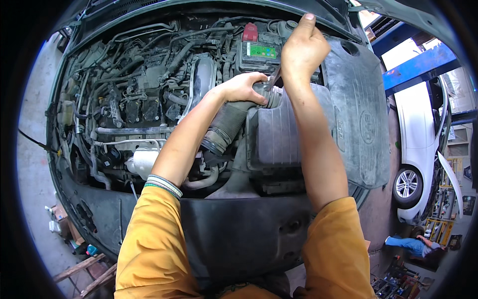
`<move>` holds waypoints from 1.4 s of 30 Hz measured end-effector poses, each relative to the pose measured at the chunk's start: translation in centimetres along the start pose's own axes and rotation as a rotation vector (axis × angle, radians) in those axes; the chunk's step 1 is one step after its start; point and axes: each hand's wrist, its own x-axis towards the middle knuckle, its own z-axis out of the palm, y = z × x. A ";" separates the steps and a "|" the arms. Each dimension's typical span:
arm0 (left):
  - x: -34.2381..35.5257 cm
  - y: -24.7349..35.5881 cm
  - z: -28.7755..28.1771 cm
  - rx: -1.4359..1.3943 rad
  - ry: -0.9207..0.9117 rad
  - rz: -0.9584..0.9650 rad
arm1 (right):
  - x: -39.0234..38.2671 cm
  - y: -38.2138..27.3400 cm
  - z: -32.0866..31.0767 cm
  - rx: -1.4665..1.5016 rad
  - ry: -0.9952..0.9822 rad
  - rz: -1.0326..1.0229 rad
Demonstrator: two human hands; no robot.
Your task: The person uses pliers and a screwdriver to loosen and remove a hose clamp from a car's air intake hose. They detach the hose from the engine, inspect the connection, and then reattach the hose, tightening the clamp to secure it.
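Observation:
My left hand (249, 88) is curled around the end of a ribbed black intake hose (225, 124), where it meets a fitting with a clamp (273, 97) beside the dark plastic air box (271, 139). Just above and to the right, my right hand (303, 50) is closed in a fist, thumb raised, on a dark metal tool (276, 74) whose shaft points down to the fitting. Its handle is hidden in my fingers. Behind both hands sits the battery (256, 62) with a red terminal cover (249, 32).
An engine with pipes (144, 79) fills the left of the bay; a large plastic cover (361, 124) lies at right. A black front panel (239, 234) runs along the near edge. Beyond are a white car (413, 124), a blue lift beam (418, 67) and a person in jeans (408, 244).

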 end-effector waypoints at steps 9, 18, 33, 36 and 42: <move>-4.8 -0.3 -1.4 -0.059 0.047 -0.016 | -1.4 -0.8 2.5 0.148 -0.199 0.017; -8.7 0.0 0.2 -0.314 0.245 -0.225 | -4.0 -2.5 2.9 0.239 -0.508 -0.023; -8.0 0.7 3.6 -0.074 0.303 -0.310 | -3.0 -1.6 4.3 0.016 -0.435 -0.043; -7.6 0.2 2.8 -0.056 0.268 -0.336 | -3.2 -1.6 5.0 0.014 -0.422 -0.102; -7.3 -0.1 3.4 -0.089 0.286 -0.349 | -3.9 -1.9 4.2 0.104 -0.445 -0.077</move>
